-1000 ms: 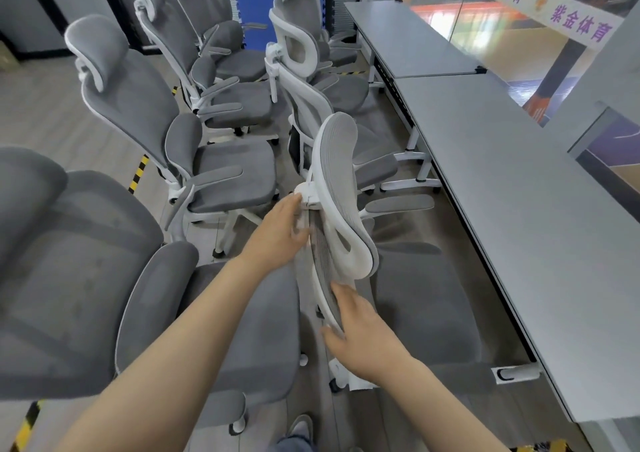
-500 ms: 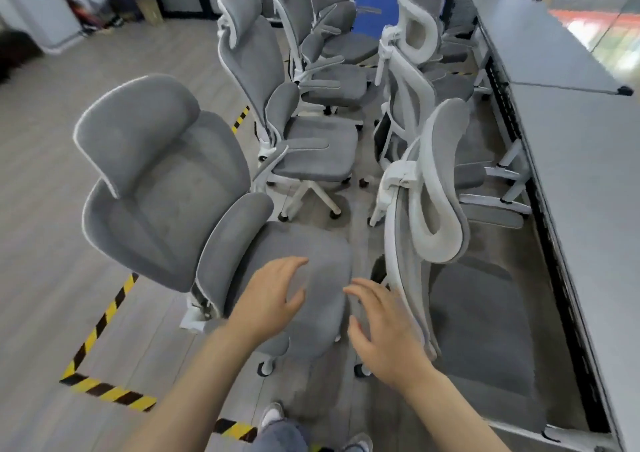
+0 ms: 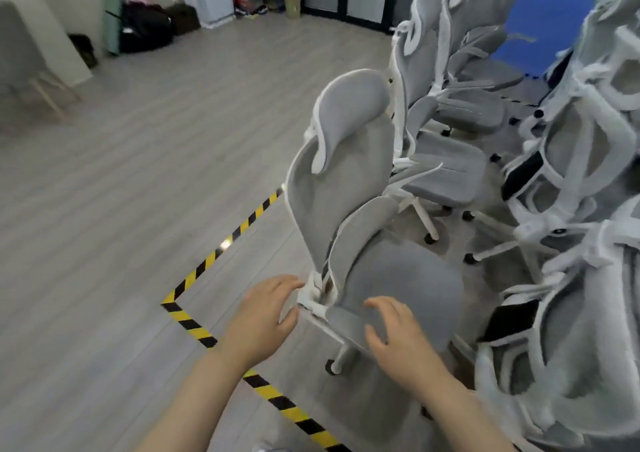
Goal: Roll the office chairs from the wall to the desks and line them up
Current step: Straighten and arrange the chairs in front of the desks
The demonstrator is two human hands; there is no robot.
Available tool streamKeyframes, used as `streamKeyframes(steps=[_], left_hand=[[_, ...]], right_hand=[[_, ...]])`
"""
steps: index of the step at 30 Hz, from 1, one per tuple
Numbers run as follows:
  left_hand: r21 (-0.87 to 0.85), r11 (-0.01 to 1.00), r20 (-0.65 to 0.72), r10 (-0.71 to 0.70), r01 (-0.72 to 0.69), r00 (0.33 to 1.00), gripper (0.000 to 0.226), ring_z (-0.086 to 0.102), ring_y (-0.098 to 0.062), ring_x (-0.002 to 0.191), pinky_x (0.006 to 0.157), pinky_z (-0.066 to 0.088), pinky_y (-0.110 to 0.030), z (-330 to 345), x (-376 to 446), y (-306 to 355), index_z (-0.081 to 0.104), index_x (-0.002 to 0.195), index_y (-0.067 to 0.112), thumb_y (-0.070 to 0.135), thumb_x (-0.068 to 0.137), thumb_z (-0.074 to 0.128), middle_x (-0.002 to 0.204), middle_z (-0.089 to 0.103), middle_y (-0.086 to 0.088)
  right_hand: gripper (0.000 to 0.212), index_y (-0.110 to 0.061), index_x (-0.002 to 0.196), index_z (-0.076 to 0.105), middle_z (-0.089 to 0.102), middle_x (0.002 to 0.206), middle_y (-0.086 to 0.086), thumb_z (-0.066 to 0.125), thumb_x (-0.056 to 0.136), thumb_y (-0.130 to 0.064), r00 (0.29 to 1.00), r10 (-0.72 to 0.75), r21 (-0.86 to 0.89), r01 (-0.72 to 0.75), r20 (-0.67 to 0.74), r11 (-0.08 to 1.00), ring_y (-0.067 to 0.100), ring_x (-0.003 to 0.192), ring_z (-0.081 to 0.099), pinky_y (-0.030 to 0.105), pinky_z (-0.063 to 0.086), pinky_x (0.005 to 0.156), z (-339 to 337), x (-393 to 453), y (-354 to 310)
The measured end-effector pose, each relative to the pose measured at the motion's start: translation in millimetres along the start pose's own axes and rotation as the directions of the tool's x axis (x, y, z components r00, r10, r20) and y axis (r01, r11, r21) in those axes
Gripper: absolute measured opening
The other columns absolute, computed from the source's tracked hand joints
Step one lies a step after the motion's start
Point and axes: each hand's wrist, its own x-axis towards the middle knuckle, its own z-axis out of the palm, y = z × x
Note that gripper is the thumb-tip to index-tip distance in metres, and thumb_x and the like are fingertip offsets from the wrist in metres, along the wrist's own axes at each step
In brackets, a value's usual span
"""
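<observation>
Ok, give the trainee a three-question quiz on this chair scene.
1. True or false: the left hand is by the nearest chair's white frame.
2. The right hand is: A) over the armrest B) on a desk C) on the floor tape
3. Fill in: the tape is yellow and ____.

Key: 1 true; 2 A; 3 black.

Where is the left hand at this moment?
In the head view, the left hand is low centre, beside the nearest grey chair's white armrest joint, above the striped floor tape.
</observation>
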Motion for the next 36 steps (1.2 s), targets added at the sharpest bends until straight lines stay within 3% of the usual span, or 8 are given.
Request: streamKeyframes(steps=[2,6,9,12,16,23,28,36], left_hand=[[-0.010,0.999,-0.012,-0.052,0.052,0.999,0.039,0.037,-0.005,0.132,0.111,0.032,-0.027,-25.2,-14.3,-42.0,0.045,0.137,0.032,0.034,0.098,0.048,0.143,0.042,0.018],[0.021,0.991,-0.041,-0.133,0.134,0.990,0.039,0.037,-0.004,0.132,0.104,0.022,-0.014,-72.5,-36.2,-116.0,0.047,0.137,0.029,0.032,0.099,0.048,0.143,0.041,0.017],[0.008,0.978,-0.079,-0.207,0.208,0.975,0.037,0.042,-0.007,0.128,0.104,0.027,-0.018,-104.1,-39.8,-166.1,0.050,0.135,0.029,0.030,0.098,0.049,0.141,0.043,0.018],[0.001,0.968,-0.135,-0.248,0.250,0.959,0.036,0.042,-0.009,0.129,0.108,0.035,-0.029,-133.5,-28.8,-213.2,0.053,0.132,0.027,0.031,0.096,0.049,0.140,0.047,0.014],[-0.016,0.953,-0.186,-0.299,0.301,0.936,0.035,0.043,-0.010,0.128,0.098,0.030,-0.019,-168.6,3.1,-261.6,0.054,0.131,0.026,0.026,0.096,0.052,0.139,0.048,0.014],[-0.048,0.937,-0.198,-0.348,0.346,0.916,0.034,0.040,-0.009,0.131,0.107,0.031,-0.025,-217.6,99.0,-349.1,0.051,0.133,0.029,0.028,0.098,0.048,0.142,0.045,0.014],[-0.069,0.926,-0.190,-0.377,0.371,0.906,0.033,0.040,-0.008,0.130,0.104,0.028,-0.019,-255.3,177.6,-400.8,0.051,0.132,0.029,0.028,0.099,0.048,0.141,0.045,0.014],[-0.102,0.966,-0.158,-0.253,0.239,0.954,0.032,0.040,0.001,0.125,0.102,0.026,-0.015,-290.1,343.3,-455.0,0.053,0.129,0.028,0.026,0.097,0.051,0.135,0.046,0.018]], right_hand=[[0.037,-0.028,0.132,0.045,0.038,0.133,-0.019,0.050,0.096,-0.024,1.000,-0.018,0.023,0.018,0.013,1.000,-0.003,0.128,0.028,0.012,0.021,0.103,23.0,22.8,-32.0],[0.034,-0.032,0.127,0.047,0.041,0.129,-0.018,0.051,0.094,-0.023,0.997,-0.055,0.095,0.051,0.045,0.994,0.000,0.124,0.033,0.017,0.028,0.095,62.2,71.3,-98.5],[0.036,-0.032,0.130,0.045,0.041,0.130,-0.015,0.049,0.096,-0.024,0.991,-0.099,0.095,0.090,0.088,0.991,0.000,0.116,0.034,0.020,0.029,0.094,81.8,114.8,-145.2],[0.037,-0.029,0.134,0.044,0.040,0.135,-0.014,0.048,0.097,-0.025,0.982,-0.149,0.063,0.142,0.119,0.988,0.004,0.124,0.036,0.020,0.028,0.098,92.8,165.4,-186.2],[0.037,-0.023,0.133,0.047,0.045,0.134,-0.009,0.048,0.096,-0.022,0.973,-0.203,0.023,0.202,0.113,0.979,0.009,0.128,0.039,0.020,0.028,0.099,105.3,240.7,-226.2],[0.036,-0.025,0.131,0.048,0.046,0.133,-0.013,0.047,0.095,-0.023,0.970,-0.216,0.044,0.212,0.108,0.976,0.008,0.130,0.038,0.024,0.033,0.102,127.5,394.9,-266.0],[0.034,-0.026,0.128,0.051,0.046,0.123,-0.018,0.049,0.095,-0.022,0.973,-0.189,0.067,0.181,0.133,0.981,0.007,0.127,0.041,0.021,0.033,0.097,131.7,502.6,-290.7],[0.033,-0.028,0.125,0.053,0.047,0.122,-0.018,0.049,0.093,-0.022,0.994,-0.097,0.093,0.092,0.047,0.991,0.003,0.119,0.042,0.020,0.031,0.093,107.9,632.7,-291.7]])
